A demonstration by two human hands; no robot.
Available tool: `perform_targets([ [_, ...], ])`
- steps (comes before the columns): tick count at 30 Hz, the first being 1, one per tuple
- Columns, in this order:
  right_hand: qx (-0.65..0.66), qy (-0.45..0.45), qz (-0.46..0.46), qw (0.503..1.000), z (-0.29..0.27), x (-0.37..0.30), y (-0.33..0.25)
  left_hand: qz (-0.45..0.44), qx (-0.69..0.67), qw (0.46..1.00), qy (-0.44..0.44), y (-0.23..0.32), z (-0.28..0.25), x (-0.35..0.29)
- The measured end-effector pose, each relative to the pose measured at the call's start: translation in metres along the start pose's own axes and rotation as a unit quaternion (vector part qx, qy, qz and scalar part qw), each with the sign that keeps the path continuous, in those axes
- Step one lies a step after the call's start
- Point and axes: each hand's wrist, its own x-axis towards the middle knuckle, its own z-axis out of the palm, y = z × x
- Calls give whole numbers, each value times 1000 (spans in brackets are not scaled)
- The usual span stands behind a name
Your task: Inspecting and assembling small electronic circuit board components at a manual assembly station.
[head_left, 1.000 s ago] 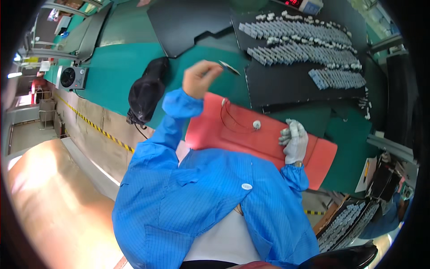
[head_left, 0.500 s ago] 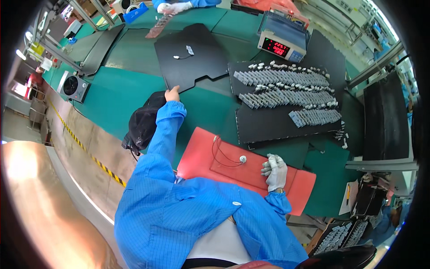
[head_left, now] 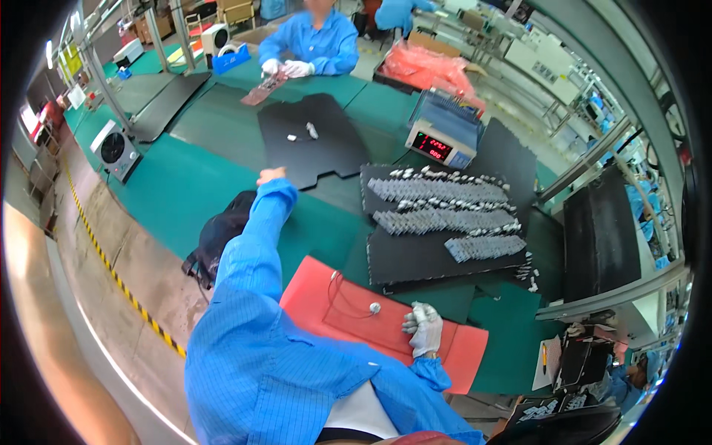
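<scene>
My left hand (head_left: 271,176), bare, reaches forward with its fingers closed on the near left corner of a flat black board (head_left: 304,159). A small white part with a short lead (head_left: 311,131) lies on that board. My right hand (head_left: 424,328), in a pale glove, rests on a pink foam mat (head_left: 452,356) close to me, its fingers loosely bent and slightly apart, holding nothing I can see. Left of it on the mat is a small round white piece (head_left: 374,308) with a thin dark wire. A black bag or cloth bundle (head_left: 222,230) sits beside my left forearm.
A black panel (head_left: 408,256) right of centre carries rows of grey block-shaped parts (head_left: 437,191) with white connectors. Behind it stands a meter with a red display (head_left: 441,148). A small fan (head_left: 115,148) stands at left. Across the table, a co-worker (head_left: 311,48) in white gloves handles a clear pinkish strip.
My view has tilted up, so the table sits lower and more of the co-worker shows. My left hand stays at the board's corner; my right hand stays on the mat.
</scene>
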Motion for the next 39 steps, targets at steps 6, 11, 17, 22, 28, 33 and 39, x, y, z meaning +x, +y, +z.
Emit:
perform_targets([
  [6, -21, -23, -5, 999, 2, -2, -4, 37, -218, 960, -171, -28, 33, 115],
  [11, -46, -26, -6, 999, 2, 6, 0, 295, 276, 908, -111, -20, 39, 112],
  [17, -71, -20, -10, 997, 5, -1, -2, 299, 317, 896, -86, -7, 28, 76],
  [22, -92, -23, -13, 995, 4, -3, -3, 236, 118, 957, -121, -11, 42, 89],
  [28, -85, -6, -24, 996, 10, -2, -2, 95, -365, 924, -69, -62, 9, 53],
  [33, -76, -6, -18, 997, 14, 2, 0, 40, -592, 789, -160, -107, -71, -43],
  [39, -110, -13, -19, 994, 16, 0, -3, 50, -636, 756, -146, -172, -136, -118],
])
